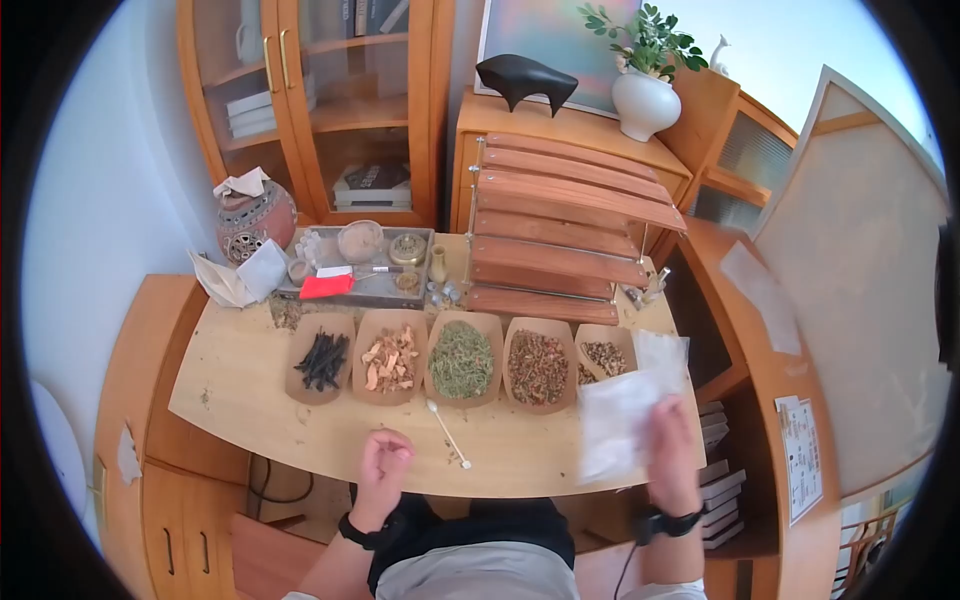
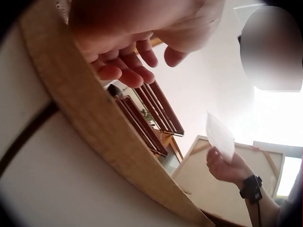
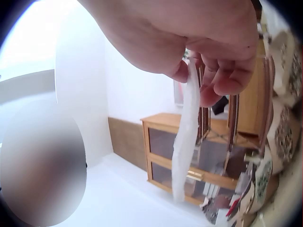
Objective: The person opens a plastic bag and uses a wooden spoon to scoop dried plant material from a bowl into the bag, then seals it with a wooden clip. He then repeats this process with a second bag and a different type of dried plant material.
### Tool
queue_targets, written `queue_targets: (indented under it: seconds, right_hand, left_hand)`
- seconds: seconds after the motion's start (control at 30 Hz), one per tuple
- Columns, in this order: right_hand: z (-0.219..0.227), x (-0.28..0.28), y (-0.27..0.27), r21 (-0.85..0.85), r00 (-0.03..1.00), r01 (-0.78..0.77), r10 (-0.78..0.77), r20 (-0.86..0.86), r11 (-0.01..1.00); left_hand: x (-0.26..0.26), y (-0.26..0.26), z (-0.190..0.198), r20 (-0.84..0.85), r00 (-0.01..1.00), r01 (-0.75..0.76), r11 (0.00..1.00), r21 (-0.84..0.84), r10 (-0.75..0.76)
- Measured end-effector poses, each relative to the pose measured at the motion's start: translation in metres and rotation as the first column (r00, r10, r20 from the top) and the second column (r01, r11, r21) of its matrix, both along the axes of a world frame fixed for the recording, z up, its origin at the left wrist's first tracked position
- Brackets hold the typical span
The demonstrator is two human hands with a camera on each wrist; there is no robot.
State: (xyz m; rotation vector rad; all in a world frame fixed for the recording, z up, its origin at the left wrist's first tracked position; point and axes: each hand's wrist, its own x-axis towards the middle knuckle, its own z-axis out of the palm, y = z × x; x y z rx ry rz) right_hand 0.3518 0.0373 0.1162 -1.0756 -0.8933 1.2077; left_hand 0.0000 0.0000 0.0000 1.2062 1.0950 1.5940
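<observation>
Head view: noted pale wood table (image 1: 530, 455), w/ slatted wooden rack (image 1: 560, 265) standing at back, R of ctr. Found gray tray (image 1: 385, 300) at back, L of rack, w/ brass-colored pot (image 1: 408, 249) and red packet (image 1: 327, 287) inside, among other sm. items. Counted five paper trays (image 1: 462, 402) in a row across mid-table; contents from L: dark strips (image 1: 322, 360), pale chunks (image 1: 390, 358), green herb (image 1: 460, 362), red-brown bits (image 1: 540, 367), brown-and-pale bits (image 1: 604, 356). Located white packet (image 1: 612, 425) held up over table's R front, near rightmost paper tray; blurred in head view, nearly edge-on in R wrist view. Found translucent wrap (image 1: 663, 352) just beside rightmost tray, exact type unclear. Recorded R hand (image 1: 672, 445) clamped on white packet, pinching same btwn thumb and fingers. Recorded L hand (image 1: 385, 460) near front table edge, L of ctr., fingers loosely curled, thumb apart from fingertips per L wrist view. Observed thin white stick (image 1: 448, 435) w/ rounded ends, lying slantwise on table btwn hands, far end near green herb's tray.
</observation>
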Motion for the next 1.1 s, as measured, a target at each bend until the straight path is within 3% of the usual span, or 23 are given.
queue_targets:
  seconds: [0.03,0.07,0.1,0.23,0.33,0.43,0.53,0.63,0.73,0.83,1.0,1.1]
  right_hand:
    - [-0.018,-0.025,-0.001,0.002,0.999,-0.044,0.044,0.015,0.999]
    - [-0.035,-0.045,0.003,0.000,0.995,-0.091,0.091,0.038,0.996]
    - [-0.041,-0.059,0.005,0.007,0.992,-0.120,0.120,0.037,0.993]
    - [-0.052,-0.088,0.008,0.027,0.980,-0.165,0.161,0.118,0.986]
    - [-0.041,-0.100,0.005,0.033,0.954,-0.299,0.297,0.039,0.954]
    - [-0.052,-0.103,0.002,0.069,0.916,-0.395,0.387,0.104,0.916]
    - [-0.053,-0.108,0.001,0.087,0.927,-0.371,0.363,0.089,0.925]
    - [-0.039,-0.113,0.004,0.090,0.935,-0.354,0.351,0.048,0.931]
    - [-0.046,-0.108,0.005,0.050,0.916,-0.391,0.384,0.115,0.919]
    - [-0.043,-0.109,0.006,0.045,0.898,-0.437,0.438,-0.035,0.899]
    - [-0.048,-0.110,0.002,0.045,0.857,-0.514,0.515,-0.012,0.856]
    - [-0.049,-0.109,-0.001,0.039,0.841,-0.539,0.540,-0.024,0.841]
  left_hand:
    - [0.015,-0.004,0.006,-0.167,0.985,-0.039,0.996,0.078,0.052]
    - [0.024,-0.008,0.016,-0.144,0.989,-0.015,0.995,0.095,0.029]
    - [0.031,-0.011,0.028,-0.256,0.965,-0.005,0.986,0.166,0.048]
    - [0.047,-0.008,0.065,-0.603,0.790,0.112,0.941,0.320,0.111]
    - [0.059,0.000,0.080,-0.632,0.774,0.099,0.980,0.172,0.033]
    - [0.062,0.009,0.067,-0.545,0.834,0.142,0.988,0.057,-0.088]
    - [0.067,0.014,0.064,-0.499,0.861,0.166,0.982,0.086,-0.102]
    - [0.068,0.020,0.074,-0.593,0.805,0.153,0.974,0.166,-0.025]
    - [0.063,0.027,0.076,-0.613,0.785,0.207,0.970,0.126,-0.088]
    - [0.066,0.030,0.083,-0.533,0.811,0.311,0.949,0.043,-0.242]
    - [0.067,0.021,0.077,-0.290,0.790,0.533,0.839,-0.109,-0.540]
    - [0.067,0.015,0.071,-0.213,0.801,0.545,0.829,-0.130,-0.560]
